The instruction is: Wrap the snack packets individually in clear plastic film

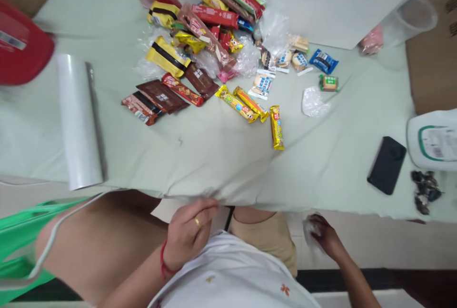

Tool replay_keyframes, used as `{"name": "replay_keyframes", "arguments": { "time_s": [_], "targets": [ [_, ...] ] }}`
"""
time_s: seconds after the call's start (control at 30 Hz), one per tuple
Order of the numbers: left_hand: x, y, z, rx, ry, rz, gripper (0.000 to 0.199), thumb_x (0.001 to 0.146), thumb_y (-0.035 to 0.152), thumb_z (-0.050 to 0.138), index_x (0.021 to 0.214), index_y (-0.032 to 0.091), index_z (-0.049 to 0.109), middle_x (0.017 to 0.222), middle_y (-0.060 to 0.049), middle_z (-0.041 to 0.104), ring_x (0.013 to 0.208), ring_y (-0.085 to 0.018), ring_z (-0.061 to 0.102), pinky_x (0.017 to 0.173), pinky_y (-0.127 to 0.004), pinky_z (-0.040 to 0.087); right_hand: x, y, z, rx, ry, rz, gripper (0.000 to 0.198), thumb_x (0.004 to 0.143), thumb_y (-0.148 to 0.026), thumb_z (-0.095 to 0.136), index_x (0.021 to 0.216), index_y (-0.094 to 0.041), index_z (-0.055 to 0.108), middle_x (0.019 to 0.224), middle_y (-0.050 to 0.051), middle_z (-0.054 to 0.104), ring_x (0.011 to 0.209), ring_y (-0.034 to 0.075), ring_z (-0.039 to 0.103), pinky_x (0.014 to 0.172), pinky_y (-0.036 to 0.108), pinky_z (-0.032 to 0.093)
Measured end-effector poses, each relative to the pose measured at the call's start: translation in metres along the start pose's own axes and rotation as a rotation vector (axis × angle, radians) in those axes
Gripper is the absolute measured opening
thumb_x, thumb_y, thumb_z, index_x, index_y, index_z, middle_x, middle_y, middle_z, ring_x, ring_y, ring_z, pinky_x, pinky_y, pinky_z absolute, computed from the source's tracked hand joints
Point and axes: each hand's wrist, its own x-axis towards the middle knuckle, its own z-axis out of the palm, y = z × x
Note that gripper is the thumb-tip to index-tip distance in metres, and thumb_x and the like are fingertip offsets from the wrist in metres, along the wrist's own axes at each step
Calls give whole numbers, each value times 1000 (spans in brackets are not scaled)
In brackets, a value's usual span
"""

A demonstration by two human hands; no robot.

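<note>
Plastic film (310, 230) is clamped in the right hand (327, 234), well apart from the closed left hand (190, 232).

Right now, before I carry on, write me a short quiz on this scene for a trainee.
1. Which hand wears the gold ring: the left hand or the right hand?

2. True or false: the black rectangular device lies nearer to the white plastic bottle than to the white roll.

3. What does the right hand appear to hold?
A) a red snack bar
B) crumpled clear plastic
C) a yellow stick packet

Key:
1. The left hand.
2. True.
3. B, though blur hides its exact shape.
</note>
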Motion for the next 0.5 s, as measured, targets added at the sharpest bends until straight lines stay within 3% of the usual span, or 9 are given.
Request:
{"name": "replay_keyframes", "arguments": {
  "time_s": [0.07, 0.13, 0.23, 0.3, 0.4, 0.47, 0.5],
  "targets": [
    [12, -7, 4, -21, 36, 65, 29, 89, 0, 52, 96, 22, 69, 93, -3, 78, 81, -13, 74, 73, -20, 58, -48, -15, -40, -34, -140, -127, 21, 65, -38, 82, 86, -33, 82, 127, 11, 72, 130, 41, 61, 119, 54, 43],
    [22, -20, 6, 22, 55, 94, 26, 90, 2, 53, 95, 21, 70, 96, -5, 77, 84, -14, 73, 76, -23, 58, -93, -52, -79, -100, -183, -222, 28, 70, -45, 77, 96, -36, 84, 136, 13, 68, 132, 41, 60, 116, 55, 45],
    [35, -41, 10, 147, 76, 12, 22, 91, 9, 54, 95, 20, 72, 103, -8, 76, 94, -19, 72, 83, -29, 58, -130, -140, -125, -187, 119, -512, 31, 74, -58, 71, 105, -60, 77, 141, 5, 64, 133, 39, 58, 105, 52, 53],
    [42, -50, 14, 198, 107, -53, 21, 91, 11, 53, 95, 19, 72, 106, -10, 73, 99, -22, 69, 86, -34, 57, -121, -206, -144, -276, 440, -734, 35, 79, -55, 69, 113, -62, 72, 149, -1, 56, 141, 39, 51, 114, 58, 44],
    [47, -56, 18, 220, 93, -69, 22, 91, 10, 51, 94, 19, 71, 104, -11, 70, 98, -23, 65, 85, -37, 54, -63, -298, -163, -345, 781, -984, 40, 84, -47, 71, 124, -43, 72, 159, 1, 42, 150, 37, 39, 124, 59, 31],
    [48, -56, 19, 216, 61, -63, 23, 90, 9, 50, 94, 19, 70, 102, -10, 69, 96, -23, 63, 84, -37, 53, -13, -347, -173, -334, 800, -1044, 42, 87, -43, 74, 126, -27, 71, 163, 10, 34, 151, 35, 35, 127, 54, 27],
    [48, -55, 19, 210, 58, -64, 22, 89, 9, 50, 93, 19, 70, 101, -10, 69, 95, -23, 63, 84, -37, 52, 9, -365, -177, -354, 730, -1018, 50, 85, -44, 78, 129, -22, 69, 166, 12, 27, 154, 36, 31, 126, 54, 26]
  ]
}}
